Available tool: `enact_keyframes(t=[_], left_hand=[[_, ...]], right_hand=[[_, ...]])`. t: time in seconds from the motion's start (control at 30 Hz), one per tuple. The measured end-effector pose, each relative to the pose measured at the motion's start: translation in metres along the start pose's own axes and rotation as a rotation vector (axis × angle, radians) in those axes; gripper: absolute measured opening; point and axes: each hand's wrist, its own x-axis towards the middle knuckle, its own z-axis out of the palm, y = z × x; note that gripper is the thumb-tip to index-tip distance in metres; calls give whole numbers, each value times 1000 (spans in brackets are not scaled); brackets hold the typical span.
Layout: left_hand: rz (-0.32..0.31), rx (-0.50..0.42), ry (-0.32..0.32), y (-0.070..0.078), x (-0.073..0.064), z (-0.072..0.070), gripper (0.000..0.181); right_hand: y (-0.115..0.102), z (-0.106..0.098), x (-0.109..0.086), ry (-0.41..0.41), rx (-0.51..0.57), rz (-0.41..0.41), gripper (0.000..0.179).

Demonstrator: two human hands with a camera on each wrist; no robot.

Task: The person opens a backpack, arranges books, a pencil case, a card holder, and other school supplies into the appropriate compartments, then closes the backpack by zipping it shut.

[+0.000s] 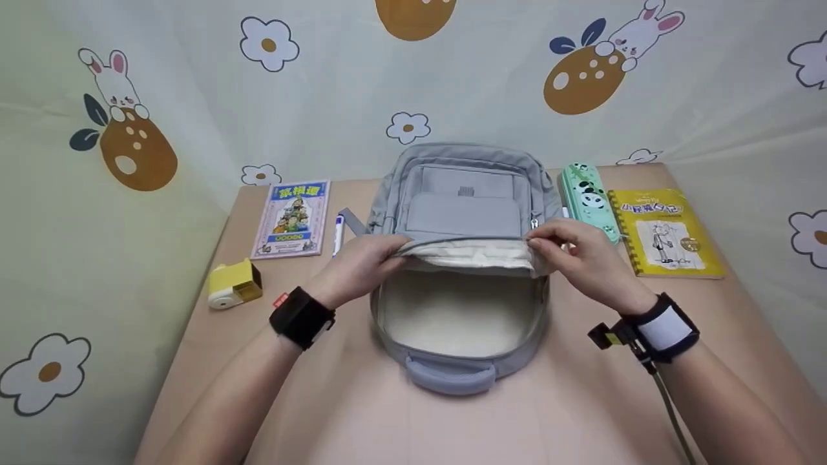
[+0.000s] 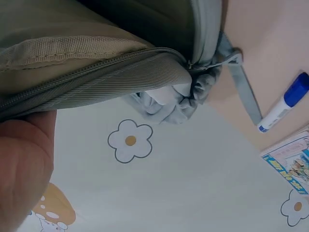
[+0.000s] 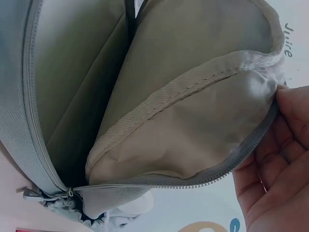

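Note:
A grey backpack lies on the table with its main compartment unzipped and its carry handle toward me. The front panel is folded back, and the pale lining shows. At the panel's left edge, my left hand pinches the zippered rim between thumb and fingers; in the left wrist view only part of that hand appears below the zipper. My right hand pinches the same rim at its right side, thumb on the lining side in the right wrist view. Fabric hides some fingertips.
Left of the backpack are a blue-capped marker, a comic-style book and a yellow pencil sharpener. At right, a green panda pencil case lies beside a yellow spiral-bound book. A patterned curtain borders the table.

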Motion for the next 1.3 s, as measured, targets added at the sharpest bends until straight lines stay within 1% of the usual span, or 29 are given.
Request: enact_keyframes(t=[0.1,0.23,0.33,0.47,0.57,0.67,0.77,0.87,0.97,1.07,1.13,1.2,1.3], left_hand=[[7,-10,36,4,4,-3,13],[17,-29,61,8,9,-4,14],[12,-41,71,10,13,-3,15],[-12,-55,79,8,17,-2,15],[-33,-60,85,8,20,-3,14],[-61,-61,90,8,23,-5,15],[-93,-67,93,8,25,-6,16],[-105,-59,107,8,28,-7,18],[-104,-54,130,8,31,-8,20],[-97,-54,150,8,34,-9,25],[-91,-61,157,8,35,-10,27],[-89,-67,159,8,36,-10,27],[-92,-73,153,8,37,-10,27]], right_hand=[[4,0,3,17,2,19,13],[10,0,7,47,-26,44,14],[14,1,8,46,-45,76,15],[19,2,7,21,-15,111,19],[24,-1,5,30,26,140,21],[31,-7,2,49,65,176,21],[42,-17,-1,64,49,221,23],[55,-30,-5,72,-17,301,31],[73,-44,-11,70,-85,427,43],[95,-60,-18,37,-167,545,56],[111,-70,-24,-14,-241,613,61],[126,-81,-30,-79,-320,661,68],[146,-98,-40,-180,-397,759,81]])
